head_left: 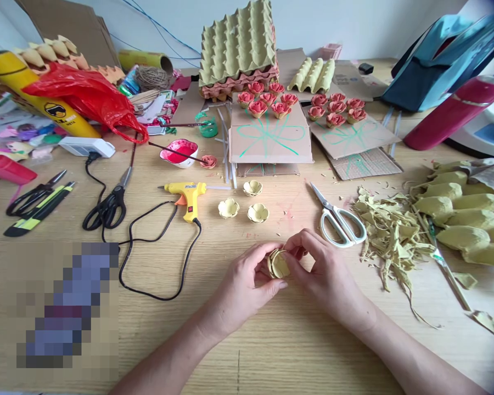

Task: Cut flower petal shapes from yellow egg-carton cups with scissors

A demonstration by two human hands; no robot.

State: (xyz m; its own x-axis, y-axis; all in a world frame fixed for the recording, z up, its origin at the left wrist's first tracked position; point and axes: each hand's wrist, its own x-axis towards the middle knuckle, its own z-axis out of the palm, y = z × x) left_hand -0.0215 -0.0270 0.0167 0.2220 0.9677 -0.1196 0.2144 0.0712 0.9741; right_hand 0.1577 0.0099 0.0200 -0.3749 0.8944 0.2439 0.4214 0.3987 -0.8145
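Between my two hands is a pale yellow egg-carton flower cup [279, 264], its inner side turned partly toward me. My left hand [247, 280] grips its left side between thumb and fingers. On the right rim, the thumb and fingers of my right hand [319, 269] pinch the cup. Beyond my hands lie three loose pale flower cups [258, 213] in a small group. A yellow hot glue gun [186, 196] rests on its side to their left, its black cord looping toward me. White-handled scissors [341, 224] lie open just past my right hand.
A heap of carton scraps [389, 233] and cut egg cartons [465, 214] cover the right. Red-painted flowers [267, 99] stand on cardboard at the back, before stacked egg trays [236, 46]. A bowl of red paint [179, 152], black scissors [112, 206] and a utility knife [41, 210] lie leftward.
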